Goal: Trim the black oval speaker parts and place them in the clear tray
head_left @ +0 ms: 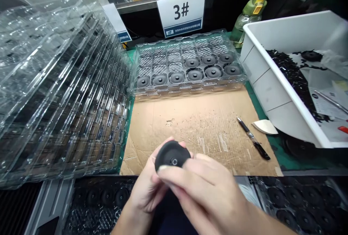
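A round black disc-shaped part (169, 152) with a small ring at its centre is held up over the near edge of a cardboard sheet (190, 119). My left hand (146, 184) cups it from below and behind, fingers wrapped round its rim. My right hand (209, 184) is closed at the disc's near right side, thumb against its lower edge; whether a small tool sits in those fingers is hidden. Beyond the cardboard, a clear plastic tray (187, 86) carries several similar black discs in its front pockets.
Stacked clear trays (67, 93) rise at the left. On the cardboard's right lie a black pen (251, 137) and a pale wedge (265, 127). A white bin (288, 93) with black scraps stands at right, a green bottle (244, 21) behind. More filled trays (301, 202) sit below the front edge.
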